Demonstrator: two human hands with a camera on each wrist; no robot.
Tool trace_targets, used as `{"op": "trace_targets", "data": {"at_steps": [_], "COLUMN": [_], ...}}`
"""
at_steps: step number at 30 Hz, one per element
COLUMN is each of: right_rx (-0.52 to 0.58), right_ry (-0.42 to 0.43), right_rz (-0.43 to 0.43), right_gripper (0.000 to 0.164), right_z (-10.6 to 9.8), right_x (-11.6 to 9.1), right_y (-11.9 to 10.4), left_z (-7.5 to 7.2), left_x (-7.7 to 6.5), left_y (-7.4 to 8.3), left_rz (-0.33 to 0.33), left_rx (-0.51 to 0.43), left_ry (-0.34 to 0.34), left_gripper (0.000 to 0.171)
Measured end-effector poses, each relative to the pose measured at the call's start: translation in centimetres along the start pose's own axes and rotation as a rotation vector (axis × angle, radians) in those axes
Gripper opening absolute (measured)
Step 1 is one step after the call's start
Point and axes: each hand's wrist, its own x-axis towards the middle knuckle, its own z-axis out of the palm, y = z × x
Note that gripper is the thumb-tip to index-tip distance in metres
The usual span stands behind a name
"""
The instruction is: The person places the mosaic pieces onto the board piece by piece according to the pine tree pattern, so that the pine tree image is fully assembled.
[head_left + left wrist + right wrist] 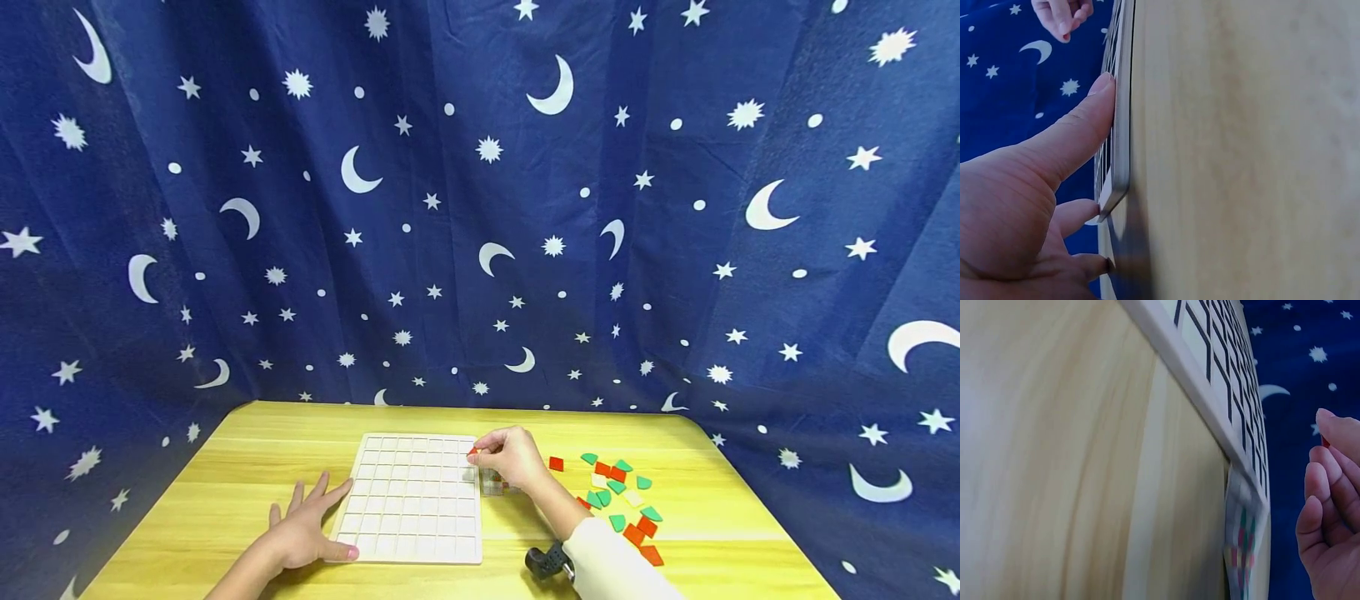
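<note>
A white square grid board (412, 500) lies flat on the wooden table. Its recessed cells hold no tiles. At its left side rests my left hand (298, 533), fingers spread, the thumb touching the near left corner and a fingertip by the left edge. My right hand (516, 460) is raised over the far right corner and pinches a small red tile (473, 451) between thumb and fingers. Most of that tile is hidden by the fingertips, so its shape is unclear. Partly under the right hand, beside the board, is a card (492, 486) with a small coloured pattern.
Loose red tiles (633, 534), green tiles (617, 487) and a few pale ones (633, 497) lie scattered to the right. A black device (546, 562) sits at the right wrist. Behind the table (285, 442) hangs a blue curtain (450, 208) with moons and stars.
</note>
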Motion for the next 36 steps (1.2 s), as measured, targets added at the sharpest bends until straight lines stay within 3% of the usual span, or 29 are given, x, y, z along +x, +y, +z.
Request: {"op": "trace_targets", "data": {"at_steps": [8,16,28,36], "right_rx": [-0.009,0.031,-0.021,-0.065], "right_ry": [-0.02,-0.046,-0.08,-0.09], "right_rz": [-0.067,-0.031,-0.05,0.002], "right_gripper": [0.019,0.017,0.015,0.015], "right_z": [2.2,3.7,5.6,6.7], "right_x": [1.2,2.5,4.4,5.5], "right_y": [-1.3,-1.6,-1.2,-1.2], "left_z": [0.2,-0.1,-0.2,-0.2], "left_x": [0.6,0.7,0.8,0.9], "left_y": [-0.9,-0.7,-0.5,-0.8], "left_rz": [0.01,0.012,-0.004,-0.016], "left_rx": [-0.023,-0.033,-0.035,-0.02], "left_ry": [0.0,-0.021,-0.033,-0.028], "left_gripper": [0.127,0.128,0.129,0.129]}}
